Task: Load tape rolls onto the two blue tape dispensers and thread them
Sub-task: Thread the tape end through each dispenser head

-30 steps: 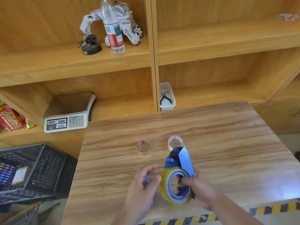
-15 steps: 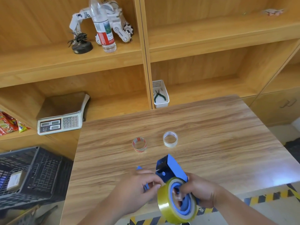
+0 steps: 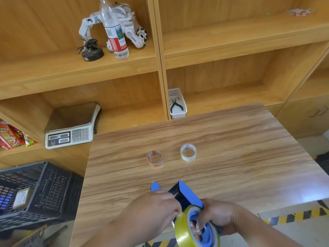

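A blue tape dispenser with a black cutter end is lifted over the table's front edge. A yellowish tape roll sits on its hub. My right hand grips the dispenser, fingers reaching into the hub. My left hand pinches the roll's upper rim beside the cutter; I cannot make out the tape's loose end. A second blue dispenser pokes out from behind my left hand, mostly hidden. Two small clear rolls lie mid-table: a red-printed roll and a white-core roll.
The wooden table stands against wooden shelves. These hold a weighing scale, a white basket with pliers, a water bottle and a toy robot. A black crate sits on the floor to the left.
Both hands have drawn the loaded dispenser nearer to me, past the table's front edge. My left hand has closed from loose fingers at the roll's side into a pinch on its rim.
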### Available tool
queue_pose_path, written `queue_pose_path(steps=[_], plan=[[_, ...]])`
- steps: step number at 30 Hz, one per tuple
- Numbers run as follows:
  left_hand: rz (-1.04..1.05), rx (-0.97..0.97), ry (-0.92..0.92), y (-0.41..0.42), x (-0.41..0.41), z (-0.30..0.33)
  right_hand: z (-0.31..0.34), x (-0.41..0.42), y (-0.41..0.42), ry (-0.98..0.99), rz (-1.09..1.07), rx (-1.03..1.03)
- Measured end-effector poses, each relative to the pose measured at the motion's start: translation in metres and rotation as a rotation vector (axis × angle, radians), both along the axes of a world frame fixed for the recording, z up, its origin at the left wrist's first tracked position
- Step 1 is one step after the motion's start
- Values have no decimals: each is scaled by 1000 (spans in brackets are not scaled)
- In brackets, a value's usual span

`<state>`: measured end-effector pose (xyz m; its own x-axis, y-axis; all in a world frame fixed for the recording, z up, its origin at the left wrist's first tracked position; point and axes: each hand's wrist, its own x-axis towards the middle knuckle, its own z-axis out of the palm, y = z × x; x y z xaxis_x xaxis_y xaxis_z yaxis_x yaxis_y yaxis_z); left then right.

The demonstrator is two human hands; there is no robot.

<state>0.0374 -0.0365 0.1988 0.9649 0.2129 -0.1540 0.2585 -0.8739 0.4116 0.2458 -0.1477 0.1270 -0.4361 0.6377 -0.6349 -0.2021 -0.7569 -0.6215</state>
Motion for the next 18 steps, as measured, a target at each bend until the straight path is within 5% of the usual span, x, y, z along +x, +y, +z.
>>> queue_pose_path(steps=[8, 18], plan=[[-296, 237, 74, 13, 15, 6, -7, 0, 3, -6, 54, -61], [-186, 63, 109, 39, 41, 31, -4, 0, 13, 22, 137, -21]])
